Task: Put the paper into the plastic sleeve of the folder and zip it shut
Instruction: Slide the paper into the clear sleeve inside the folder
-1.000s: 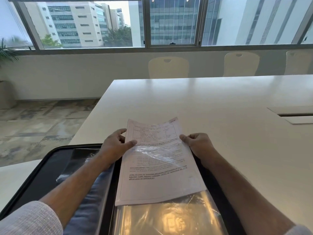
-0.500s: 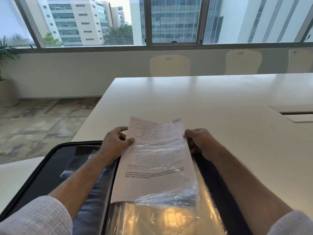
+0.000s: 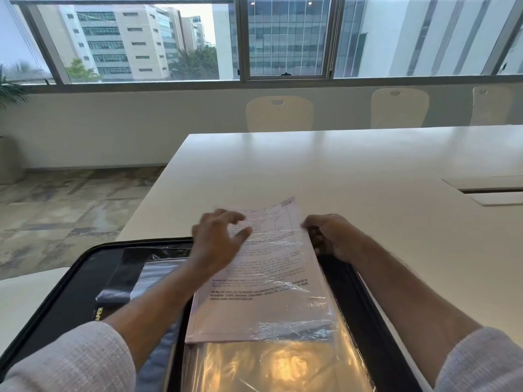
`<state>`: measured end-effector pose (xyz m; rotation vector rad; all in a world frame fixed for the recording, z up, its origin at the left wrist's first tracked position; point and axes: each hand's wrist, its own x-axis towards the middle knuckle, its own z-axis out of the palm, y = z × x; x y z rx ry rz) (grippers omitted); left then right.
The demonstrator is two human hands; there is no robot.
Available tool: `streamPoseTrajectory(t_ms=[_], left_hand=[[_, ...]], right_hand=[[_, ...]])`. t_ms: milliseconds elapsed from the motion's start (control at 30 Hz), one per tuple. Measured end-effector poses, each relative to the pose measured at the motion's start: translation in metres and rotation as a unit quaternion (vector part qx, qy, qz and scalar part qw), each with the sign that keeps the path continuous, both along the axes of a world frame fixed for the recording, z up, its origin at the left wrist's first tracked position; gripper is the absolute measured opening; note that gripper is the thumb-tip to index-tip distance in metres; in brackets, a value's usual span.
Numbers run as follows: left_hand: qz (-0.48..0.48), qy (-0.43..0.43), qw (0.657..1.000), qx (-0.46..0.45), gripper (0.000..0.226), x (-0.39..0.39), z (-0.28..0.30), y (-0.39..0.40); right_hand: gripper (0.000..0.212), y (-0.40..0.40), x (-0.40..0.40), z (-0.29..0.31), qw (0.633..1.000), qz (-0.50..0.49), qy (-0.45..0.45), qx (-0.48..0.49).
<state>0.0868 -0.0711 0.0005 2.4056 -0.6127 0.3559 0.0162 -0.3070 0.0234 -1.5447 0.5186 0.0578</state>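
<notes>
The open black folder (image 3: 70, 292) lies at the near edge of the white tabletop (image 3: 339, 165). The left hand (image 3: 218, 241) hovers over the paper's far left part, blurred, fingers spread and gripping nothing. The paper (image 3: 263, 278) sits mostly inside the clear plastic sleeve (image 3: 283, 363) on the folder's right half, its top strip poking out. The right hand (image 3: 328, 236) pinches the sleeve's far right corner. The sliding-in step looks nearly done; next, the sheet likely needs pushing fully in before the folder is closed and zipped.
</notes>
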Motion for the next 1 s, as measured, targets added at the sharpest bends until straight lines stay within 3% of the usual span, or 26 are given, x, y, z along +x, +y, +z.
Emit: streamPoseTrajectory(t_ms=[100, 267, 467, 667, 900, 1000], left_hand=[[-0.097, 0.06, 0.992, 0.047, 0.035, -0.006, 0.011, -0.039], [-0.088, 0.159, 0.967, 0.18, 0.043, -0.003, 0.023, -0.08], [-0.15, 0.359, 0.921, 0.034, 0.022, 0.004, 0.041, -0.089], [-0.135, 0.327, 0.935, -0.028, 0.025, 0.002, 0.045, -0.098], [-0.104, 0.299, 0.946, -0.074, 0.029, -0.002, 0.039, -0.105], [-0.114, 0.297, 0.945, -0.077, 0.026, -0.005, 0.037, -0.106]], right_hand=[[0.016, 0.001, 0.004, 0.003, 1.0, 0.003, 0.001, -0.01], [0.016, -0.003, 0.003, 0.0, 0.999, 0.015, -0.004, -0.033], [0.015, -0.01, 0.007, 0.005, 0.998, 0.051, 0.026, 0.04], [0.012, -0.006, 0.015, 0.003, 1.0, 0.028, 0.006, -0.003], [0.011, -0.017, 0.012, 0.004, 0.995, 0.087, 0.006, 0.049], [0.026, -0.015, 0.016, -0.001, 0.993, 0.051, -0.038, 0.101]])
